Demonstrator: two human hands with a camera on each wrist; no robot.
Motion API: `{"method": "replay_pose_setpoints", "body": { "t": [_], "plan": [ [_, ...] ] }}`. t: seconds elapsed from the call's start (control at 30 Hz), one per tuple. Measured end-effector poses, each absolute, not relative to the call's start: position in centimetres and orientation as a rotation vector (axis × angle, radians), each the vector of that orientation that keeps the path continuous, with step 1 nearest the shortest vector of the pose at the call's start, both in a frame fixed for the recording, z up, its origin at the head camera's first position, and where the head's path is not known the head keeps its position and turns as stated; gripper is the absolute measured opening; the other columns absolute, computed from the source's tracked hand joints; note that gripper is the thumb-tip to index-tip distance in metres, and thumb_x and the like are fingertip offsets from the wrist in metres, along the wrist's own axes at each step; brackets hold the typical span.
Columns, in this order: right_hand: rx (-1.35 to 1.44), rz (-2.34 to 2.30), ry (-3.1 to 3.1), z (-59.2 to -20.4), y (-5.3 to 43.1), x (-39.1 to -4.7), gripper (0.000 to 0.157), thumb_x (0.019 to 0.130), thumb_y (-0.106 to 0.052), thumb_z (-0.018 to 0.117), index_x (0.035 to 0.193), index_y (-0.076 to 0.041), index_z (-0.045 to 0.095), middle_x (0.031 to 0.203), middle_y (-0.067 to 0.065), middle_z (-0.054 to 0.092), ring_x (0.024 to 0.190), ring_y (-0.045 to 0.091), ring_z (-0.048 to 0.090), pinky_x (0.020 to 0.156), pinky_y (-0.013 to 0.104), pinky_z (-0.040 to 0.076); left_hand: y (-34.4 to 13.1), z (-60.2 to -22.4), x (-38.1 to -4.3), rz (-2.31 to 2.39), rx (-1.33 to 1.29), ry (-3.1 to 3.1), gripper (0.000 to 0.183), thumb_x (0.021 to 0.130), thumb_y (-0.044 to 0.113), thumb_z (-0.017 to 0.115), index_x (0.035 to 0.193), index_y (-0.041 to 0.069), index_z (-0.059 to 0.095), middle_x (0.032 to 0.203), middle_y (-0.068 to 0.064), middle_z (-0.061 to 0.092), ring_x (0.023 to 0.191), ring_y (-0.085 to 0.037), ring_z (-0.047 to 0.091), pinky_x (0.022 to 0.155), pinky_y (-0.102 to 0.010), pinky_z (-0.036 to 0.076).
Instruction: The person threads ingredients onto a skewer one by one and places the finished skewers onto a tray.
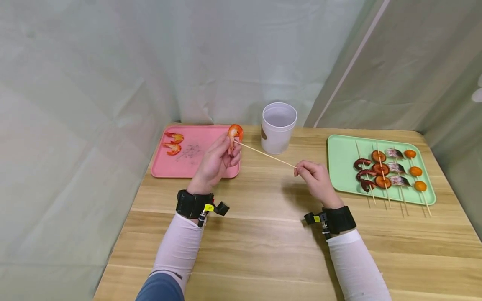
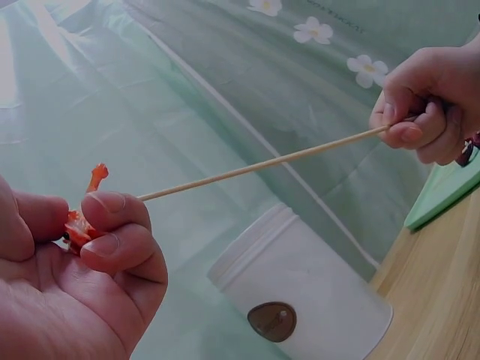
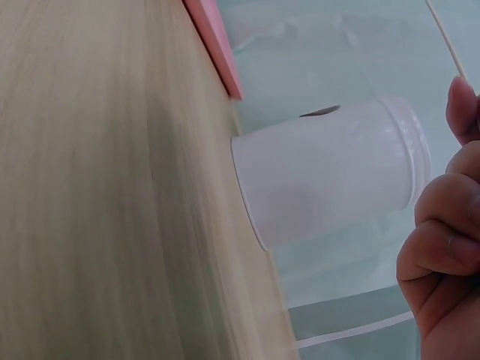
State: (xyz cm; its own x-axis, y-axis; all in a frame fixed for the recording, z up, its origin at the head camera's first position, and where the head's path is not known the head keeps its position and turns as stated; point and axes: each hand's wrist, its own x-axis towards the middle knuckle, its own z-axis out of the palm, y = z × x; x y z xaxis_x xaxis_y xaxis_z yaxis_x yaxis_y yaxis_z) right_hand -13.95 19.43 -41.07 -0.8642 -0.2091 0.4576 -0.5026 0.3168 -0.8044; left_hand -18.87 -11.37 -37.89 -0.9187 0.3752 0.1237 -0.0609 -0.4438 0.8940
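My left hand (image 1: 215, 164) pinches an orange-and-white shrimp (image 1: 235, 132) between thumb and fingers, raised over the right end of the pink tray (image 1: 196, 169). In the left wrist view, the fingers cover most of the shrimp (image 2: 97, 177). My right hand (image 1: 314, 180) grips the far end of a thin wooden skewer (image 1: 266, 154) with curled fingers. The skewer slants across between both hands, its other end at the shrimp, where the fingers hide the tip. Two more shrimp pieces (image 1: 173, 148) lie at the left of the pink tray.
A white cup (image 1: 278, 136) stands behind the hands, between the trays. On the right, a green tray (image 1: 340, 175) bears several loaded skewers: dark red curled pieces (image 1: 363, 175), round brown slices (image 1: 381, 169), silvery fish-like pieces (image 1: 397, 168) and orange balls (image 1: 416, 171). A pale curtain (image 1: 241, 62) hangs behind the table.
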Motion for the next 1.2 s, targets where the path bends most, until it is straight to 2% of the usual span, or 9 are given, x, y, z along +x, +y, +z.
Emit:
{"method": "replay_pose_setpoints", "body": {
  "t": [0.23, 0.37, 0.5, 0.6, 0.83, 1.0, 1.2],
  "plan": [
    [0.628, 1.541, -2.339, -43.5, 20.1, -15.0, 0.024, 0.101, 0.013, 0.055, 0.085, 0.004, 0.071, 0.067, 0.005, 0.055, 0.061, 0.007, 0.037, 0.061, 0.023, 0.032, -11.2, -38.1, -18.7, 2.338, 0.474, 1.745, 0.024, 0.117, 0.022, 0.043, 0.124, 0.001, 0.053, 0.089, -0.005, 0.052, 0.07, -0.014, 0.044, 0.06, -0.023, 0.037],
    [0.638, 1.557, -2.371, -44.5, 20.0, -15.3, 0.023, 0.105, 0.008, 0.056, 0.092, 0.0, 0.073, 0.068, 0.001, 0.05, 0.064, 0.011, 0.04, 0.065, 0.025, 0.035, -10.8, -38.2, -18.7, 2.354, 0.488, 1.791, 0.026, 0.117, 0.022, 0.045, 0.121, -0.002, 0.054, 0.089, -0.005, 0.054, 0.068, -0.014, 0.043, 0.059, -0.023, 0.036],
    [0.685, 1.563, -2.429, -45.0, 19.6, -15.3, 0.021, 0.109, -0.001, 0.055, 0.099, -0.005, 0.074, 0.074, -0.001, 0.051, 0.07, 0.014, 0.044, 0.069, 0.029, 0.038, -10.7, -38.3, -18.5, 2.411, 0.492, 1.785, 0.023, 0.117, 0.023, 0.046, 0.111, 0.003, 0.057, 0.087, -0.005, 0.052, 0.067, -0.015, 0.042, 0.059, -0.022, 0.036],
    [0.73, 1.558, -2.455, -45.0, 19.1, -15.1, 0.021, 0.111, -0.005, 0.053, 0.103, -0.005, 0.072, 0.075, -0.003, 0.049, 0.069, 0.014, 0.043, 0.068, 0.03, 0.038, -10.7, -38.4, -18.5, 2.427, 0.484, 1.8, 0.024, 0.116, 0.024, 0.047, 0.105, 0.006, 0.056, 0.085, -0.004, 0.05, 0.066, -0.015, 0.041, 0.059, -0.023, 0.035],
    [0.767, 1.515, -2.447, -44.8, 17.9, -14.7, 0.021, 0.112, -0.004, 0.052, 0.103, -0.005, 0.071, 0.067, -0.01, 0.039, 0.06, 0.008, 0.034, 0.058, 0.03, 0.032, -9.3, -39.1, -18.1, 2.377, 0.471, 1.784, 0.022, 0.115, 0.015, 0.047, 0.096, 0.006, 0.052, 0.079, -0.003, 0.043, 0.06, -0.011, 0.037, 0.053, -0.022, 0.028],
    [0.818, 1.495, -2.418, -44.7, 16.6, -14.4, 0.021, 0.112, -0.004, 0.051, 0.104, -0.011, 0.069, 0.068, -0.011, 0.038, 0.059, 0.008, 0.034, 0.057, 0.03, 0.032, -6.2, -40.5, -17.5, 2.07, 0.594, 1.757, 0.027, 0.116, 0.013, 0.043, 0.091, 0.006, 0.05, 0.076, 0.0, 0.042, 0.057, -0.01, 0.037, 0.053, -0.022, 0.029],
    [0.797, 1.488, -2.372, -44.6, 15.9, -14.5, 0.022, 0.111, -0.003, 0.052, 0.103, -0.014, 0.069, 0.067, -0.011, 0.037, 0.058, 0.008, 0.033, 0.056, 0.03, 0.031, -4.9, -41.3, -16.9, 2.06, 0.607, 1.741, 0.027, 0.117, 0.014, 0.042, 0.092, 0.004, 0.049, 0.075, -0.002, 0.04, 0.057, -0.011, 0.036, 0.053, -0.023, 0.026]
  ]
}}
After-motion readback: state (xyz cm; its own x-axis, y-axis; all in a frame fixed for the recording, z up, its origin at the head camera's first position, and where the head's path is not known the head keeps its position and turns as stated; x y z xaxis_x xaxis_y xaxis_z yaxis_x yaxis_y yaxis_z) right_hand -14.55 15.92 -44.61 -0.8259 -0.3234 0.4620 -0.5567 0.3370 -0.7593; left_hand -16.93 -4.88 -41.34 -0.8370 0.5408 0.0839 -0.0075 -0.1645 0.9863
